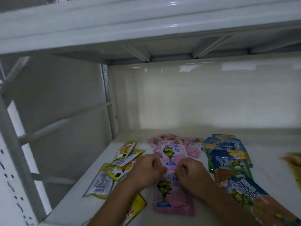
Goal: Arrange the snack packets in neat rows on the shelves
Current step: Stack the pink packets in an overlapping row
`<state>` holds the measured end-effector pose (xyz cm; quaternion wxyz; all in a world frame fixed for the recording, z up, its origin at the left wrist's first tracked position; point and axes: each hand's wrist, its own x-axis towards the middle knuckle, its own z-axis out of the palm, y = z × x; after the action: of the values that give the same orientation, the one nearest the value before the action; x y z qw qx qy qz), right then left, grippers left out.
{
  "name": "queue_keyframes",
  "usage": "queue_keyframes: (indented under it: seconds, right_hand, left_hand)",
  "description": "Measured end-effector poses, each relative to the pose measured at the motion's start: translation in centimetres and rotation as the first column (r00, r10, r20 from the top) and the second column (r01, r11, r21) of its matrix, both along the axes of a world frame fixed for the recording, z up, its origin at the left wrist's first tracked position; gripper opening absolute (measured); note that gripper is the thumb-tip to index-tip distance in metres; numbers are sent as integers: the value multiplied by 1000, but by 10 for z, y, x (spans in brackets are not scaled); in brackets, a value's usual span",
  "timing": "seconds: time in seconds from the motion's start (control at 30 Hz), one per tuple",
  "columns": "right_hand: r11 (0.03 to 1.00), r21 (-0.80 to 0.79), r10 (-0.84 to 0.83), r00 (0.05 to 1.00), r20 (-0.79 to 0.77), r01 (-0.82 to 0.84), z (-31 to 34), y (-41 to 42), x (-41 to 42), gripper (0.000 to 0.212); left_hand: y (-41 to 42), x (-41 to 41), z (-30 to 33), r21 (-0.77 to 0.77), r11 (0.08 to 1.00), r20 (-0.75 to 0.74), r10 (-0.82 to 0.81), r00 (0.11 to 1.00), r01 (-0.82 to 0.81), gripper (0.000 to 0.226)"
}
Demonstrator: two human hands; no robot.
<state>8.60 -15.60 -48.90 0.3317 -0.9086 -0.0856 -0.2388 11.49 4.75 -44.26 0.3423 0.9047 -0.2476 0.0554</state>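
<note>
A white metal shelf (203,137) with a smooth, glossy surface is seen from above, closed behind by a shiny cream back panel (203,98) in which light is reflected. Over it the underside of an upper shelf (146,26) is shown, stiffened by thin metal ribs, and at the left a grey perforated upright (11,160) with slanted braces is visible. On the shelf, flat plastic snack packets are laid in three groups. At the left, yellow packets (123,154) with clear windows are scattered at different angles and partly overlapped. In the middle, pink packets (169,150) printed with a green turtle figure are placed in a column running from the back to the front; some more are fanned out at its far end. At the right, blue packets (231,162) with orange areas are stacked in an overlapping row, near the pink ones. A blurred yellowish object (293,159) is cut by the right edge. The left hand (146,170) and the right hand (190,172) are held close together over the pink column, both with fingers curled; the top edge of the nearest pink packet (172,201) is pinched between them, and this packet is lying flat on the shelf near the front edge.
</note>
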Motion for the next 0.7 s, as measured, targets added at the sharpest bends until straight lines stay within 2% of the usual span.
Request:
queue_keyframes:
  seconds: [0.07,0.1,0.17,0.23,0.33,0.5,0.53,0.6,0.7]
  right_hand:
    - [994,-111,1,999,-35,-5,-4,-3,-12,9]
    - [985,-170,-29,999,-42,21,-6,-3,-16,11]
    - [964,-245,-98,994,38,104,-12,-4,-19,36]
    - [938,-308,-117,982,147,158,-13,-2,-22,41]
    - [897,-402,-130,978,161,185,-12,1,-22,49]
    - [919,-385,-139,985,-101,90,6,9,-24,73]
    - [922,-380,-142,978,-155,74,9,8,-23,70]
    - [932,-361,-112,966,-232,22,17,9,-21,44]
    - [942,-334,-77,947,-311,-32,25,12,-18,35]
  left_hand:
    - [3,-1,-8,-102,994,95,36,995,-26,16]
    - [4,0,-13,-147,988,138,61,989,-40,15]
    - [4,1,-19,-179,982,198,102,975,-67,16]
    - [2,3,-21,-169,983,240,111,964,-71,16]
    - [-4,13,-20,-160,983,264,132,955,-92,16]
    - [-14,33,-20,-171,977,246,165,955,-125,17]
    - [-17,37,-19,-168,977,255,169,952,-129,16]
    - [-21,44,-15,-164,978,276,172,946,-130,14]
    - [-25,51,-13,-154,978,291,179,940,-138,14]
